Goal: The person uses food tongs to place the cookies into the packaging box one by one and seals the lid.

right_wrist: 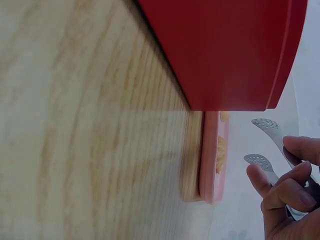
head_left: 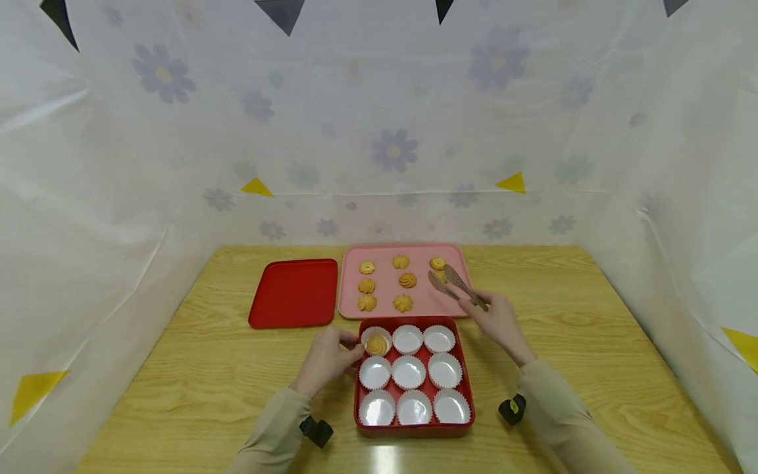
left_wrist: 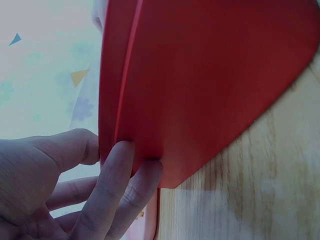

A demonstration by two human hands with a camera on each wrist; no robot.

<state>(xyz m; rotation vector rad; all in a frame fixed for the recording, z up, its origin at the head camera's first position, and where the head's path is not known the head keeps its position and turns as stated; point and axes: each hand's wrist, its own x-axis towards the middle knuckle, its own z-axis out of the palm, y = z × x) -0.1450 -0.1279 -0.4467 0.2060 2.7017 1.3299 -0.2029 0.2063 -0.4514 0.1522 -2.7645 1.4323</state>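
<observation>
My right hand (head_left: 496,319) holds a pair of brown tongs (head_left: 470,291) with perforated tips. The tongs stand spread over the right side of a pink tray (head_left: 385,311), their tips on either side of a cookie (head_left: 441,276). Several more golden cookies lie on that tray. In front of it stands a red box (head_left: 414,431) with white paper cups in rows. One swirled cookie (head_left: 376,344) sits in the far left cup (head_left: 368,332). My left hand (head_left: 328,359) grips the box's left wall near the far corner, with thumb at the rim and fingers against the outer side (left_wrist: 200,90).
A flat red tray or lid (head_left: 294,293) lies left of the pink tray. The wooden table (head_left: 225,368) ends at a flowered white curtain (head_left: 391,118), with similar sheets at both sides.
</observation>
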